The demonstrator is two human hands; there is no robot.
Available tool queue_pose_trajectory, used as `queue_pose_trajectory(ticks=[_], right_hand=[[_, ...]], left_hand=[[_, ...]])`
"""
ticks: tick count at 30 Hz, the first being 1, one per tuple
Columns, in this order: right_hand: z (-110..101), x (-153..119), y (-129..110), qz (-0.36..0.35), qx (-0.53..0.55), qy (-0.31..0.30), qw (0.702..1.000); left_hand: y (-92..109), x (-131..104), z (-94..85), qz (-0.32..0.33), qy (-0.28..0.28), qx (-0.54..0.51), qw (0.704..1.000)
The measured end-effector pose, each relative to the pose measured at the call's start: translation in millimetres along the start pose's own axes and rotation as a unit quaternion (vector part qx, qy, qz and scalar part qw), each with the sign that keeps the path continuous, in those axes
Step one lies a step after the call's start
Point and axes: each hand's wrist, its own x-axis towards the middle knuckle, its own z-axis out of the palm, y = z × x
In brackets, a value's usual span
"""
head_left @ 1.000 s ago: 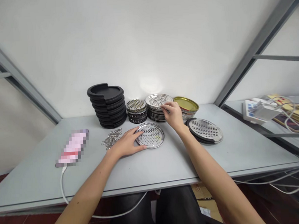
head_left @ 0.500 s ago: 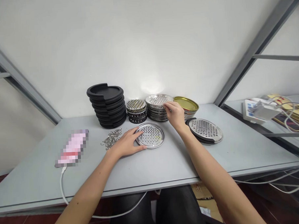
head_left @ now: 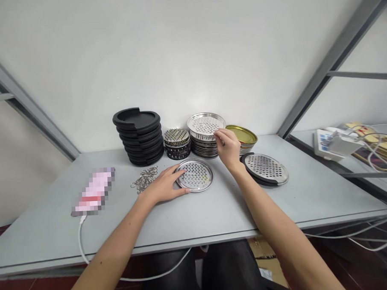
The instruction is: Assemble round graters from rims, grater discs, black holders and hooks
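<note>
In the head view, my right hand [head_left: 228, 147] pinches the near right rim of a round perforated metal grater disc [head_left: 206, 123]. This disc is tilted up at its far side over a stack of similar discs [head_left: 205, 149]. On the tabletop, another round grater disc [head_left: 196, 175] lies flat in front of the stacks. My left hand [head_left: 167, 183] rests at its left edge, with thumb and fingers spread and touching the rim.
Black round holders [head_left: 141, 141] are stacked at the back left. Beside them stand spiky grater discs [head_left: 176, 143]. Metal rings [head_left: 145, 178] lie in a pile near a phone [head_left: 93, 191]. Gold-coloured discs [head_left: 242, 135] and a grater in a black holder [head_left: 265, 169] are on the right.
The top disc's far side has risen off the stack with my right hand at its rim. That hand has shifted slightly right. My left hand stays put.
</note>
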Motion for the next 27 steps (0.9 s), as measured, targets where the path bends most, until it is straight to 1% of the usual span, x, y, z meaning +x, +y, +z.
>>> queue_pose_trajectory(ticks=[4,8,9,11,12,13,14,16,18,20,21,23,27], right_hand=[[-12.4,7.9,-16.9,0.021,0.035,0.006,0.999],[-32.6,12.6,-47.4,0.018,0.134,-0.039,0.990],[-36.4,12.7,-55.1,0.029,0.165,-0.049,0.985],[-40.9,12.3,-67.8,0.081,0.234,-0.066,0.967],[-41.3,11.9,-72.0,0.114,0.280,-0.075,0.950],[-40.8,11.6,-74.7,0.153,0.330,-0.084,0.928],[-39.5,11.2,-75.8,0.196,0.382,-0.093,0.899],[-36.0,10.3,-74.4,0.279,0.471,-0.111,0.829],[-33.6,8.6,-69.7,0.345,0.530,-0.129,0.764],[-33.1,5.8,-63.9,0.387,0.563,-0.150,0.714],[-33.5,4.0,-61.3,0.402,0.573,-0.158,0.696],[-34.5,0.1,-57.1,0.425,0.583,-0.173,0.671],[-33.3,-6.0,-54.3,0.461,0.587,-0.190,0.638]], left_hand=[[-0.3,-0.2,0.2,0.003,0.003,-0.009,1.000],[0.0,1.5,1.2,0.020,0.041,-0.023,0.999],[-0.4,2.3,1.8,0.019,0.056,-0.026,0.998],[-2.1,4.5,3.2,0.001,0.089,-0.034,0.995],[-3.4,5.7,4.0,-0.015,0.112,-0.041,0.993],[-4.7,7.0,4.7,-0.031,0.137,-0.050,0.989],[-6.0,8.3,5.2,-0.045,0.165,-0.058,0.984],[-7.4,10.7,5.3,-0.058,0.222,-0.071,0.971],[-7.1,12.5,4.3,-0.052,0.268,-0.081,0.959],[-5.5,13.1,2.7,-0.034,0.296,-0.097,0.949],[-4.4,13.0,1.9,-0.025,0.303,-0.107,0.947],[-2.4,12.2,0.7,-0.012,0.306,-0.118,0.945],[-0.4,10.0,-0.4,-0.015,0.290,-0.099,0.952]])
